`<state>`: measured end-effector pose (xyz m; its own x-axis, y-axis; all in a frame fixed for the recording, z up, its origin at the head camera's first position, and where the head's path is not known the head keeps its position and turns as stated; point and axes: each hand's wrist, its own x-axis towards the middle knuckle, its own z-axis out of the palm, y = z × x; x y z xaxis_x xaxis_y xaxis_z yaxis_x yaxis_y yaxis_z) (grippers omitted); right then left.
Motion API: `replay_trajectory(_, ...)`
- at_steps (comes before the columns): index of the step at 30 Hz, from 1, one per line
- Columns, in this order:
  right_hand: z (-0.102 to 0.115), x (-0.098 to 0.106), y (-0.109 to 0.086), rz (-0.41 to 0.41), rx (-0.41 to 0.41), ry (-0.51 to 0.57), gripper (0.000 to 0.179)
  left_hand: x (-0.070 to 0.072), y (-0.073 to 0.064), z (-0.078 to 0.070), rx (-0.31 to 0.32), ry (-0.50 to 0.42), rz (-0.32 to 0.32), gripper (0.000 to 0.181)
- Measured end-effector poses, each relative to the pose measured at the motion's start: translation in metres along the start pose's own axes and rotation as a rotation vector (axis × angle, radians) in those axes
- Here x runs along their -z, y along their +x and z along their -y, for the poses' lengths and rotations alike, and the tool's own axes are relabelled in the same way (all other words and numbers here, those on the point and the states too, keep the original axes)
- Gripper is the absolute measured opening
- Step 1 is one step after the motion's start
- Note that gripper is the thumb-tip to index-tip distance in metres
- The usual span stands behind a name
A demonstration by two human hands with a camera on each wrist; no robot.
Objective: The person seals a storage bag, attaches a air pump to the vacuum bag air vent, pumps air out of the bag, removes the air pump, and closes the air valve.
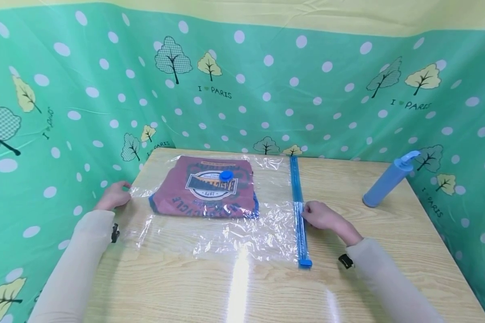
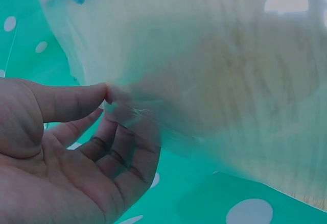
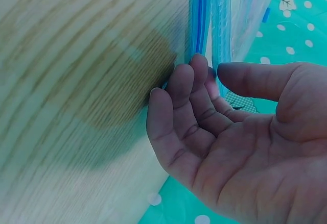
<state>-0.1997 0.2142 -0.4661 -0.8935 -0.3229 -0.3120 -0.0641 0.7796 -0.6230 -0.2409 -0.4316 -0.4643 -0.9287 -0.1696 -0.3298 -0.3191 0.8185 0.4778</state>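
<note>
One clear plastic bag [image 1: 276, 237] spreads across the middle of my head view, with a folded maroon cloth [image 1: 186, 204] inside and a round blue cap [image 1: 226, 175] over its print. Down the bag's right side runs a blue zip strip [image 1: 296, 181], with a blue slider [image 1: 305, 264] at the lower end. The left hand [image 1: 113, 196], left of centre, is at the bag's left edge; only the left wrist view shows me thumb and fingertips pinching the film. Right of centre, the right hand [image 1: 323, 216] grips the zip strip; its wrist view adds the thumb against one blue band, the fingers curved, and a second band beside it.

Far right, a blue cylinder [image 1: 388, 183] slants in the frame on the wooden table [image 1: 178, 287]. A green dotted curtain [image 1: 266, 121] closes off the back and sides.

Shiny film lies over the cloth, blurring its print for me. Both sleeves [image 1: 74, 264] are cut off below, and the bag's lower left edge is hard to make out.
</note>
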Motion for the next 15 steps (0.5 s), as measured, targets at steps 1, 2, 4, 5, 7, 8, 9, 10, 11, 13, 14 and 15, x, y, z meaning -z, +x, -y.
replay_trajectory(1, -0.001, 0.000, -0.001, 0.002, 0.000, 0.005, 0.018, 0.000, 0.000, 0.000, 0.002, -0.001, 0.001, 0.056)
replay_trajectory(2, -0.002, 0.000, -0.002, 0.006, 0.004, 0.009, 0.018, -0.001, 0.000, 0.000, 0.005, -0.001, 0.002, 0.055)
replay_trajectory(4, -0.003, 0.001, -0.005, 0.019, 0.011, 0.022, 0.019, -0.002, 0.000, 0.000, 0.007, 0.001, 0.005, 0.056)
replay_trajectory(5, -0.004, 0.001, -0.007, 0.029, 0.013, 0.031, 0.020, -0.002, -0.001, 0.000, 0.006, 0.003, 0.005, 0.056)
replay_trajectory(7, -0.006, 0.001, -0.011, 0.059, 0.021, 0.045, 0.022, -0.002, -0.003, 0.000, 0.000, 0.003, 0.005, 0.057)
replay_trajectory(8, -0.007, 0.001, -0.013, 0.075, 0.025, 0.054, 0.024, -0.002, -0.005, -0.001, -0.008, 0.004, 0.002, 0.058)
replay_trajectory(9, -0.008, 0.001, -0.015, 0.093, 0.028, 0.064, 0.025, -0.002, -0.007, -0.001, -0.020, 0.002, -0.005, 0.058)
replay_trajectory(10, -0.008, 0.001, -0.017, 0.110, 0.032, 0.074, 0.026, -0.002, -0.009, -0.002, -0.038, 0.002, -0.017, 0.059)
replay_trajectory(11, -0.008, 0.000, -0.019, 0.123, 0.030, 0.089, 0.027, -0.002, -0.011, -0.003, -0.061, 0.001, -0.033, 0.059)
replay_trajectory(13, -0.008, -0.001, -0.023, 0.142, 0.032, 0.112, 0.028, -0.001, -0.016, -0.008, -0.113, 0.002, -0.070, 0.059)
replay_trajectory(14, -0.008, -0.002, -0.024, 0.149, 0.036, 0.118, 0.028, -0.001, -0.018, -0.010, -0.140, 0.003, -0.089, 0.058)
replay_trajectory(15, -0.008, -0.003, -0.026, 0.154, 0.043, 0.124, 0.029, -0.001, -0.021, -0.014, -0.165, 0.008, -0.104, 0.058)
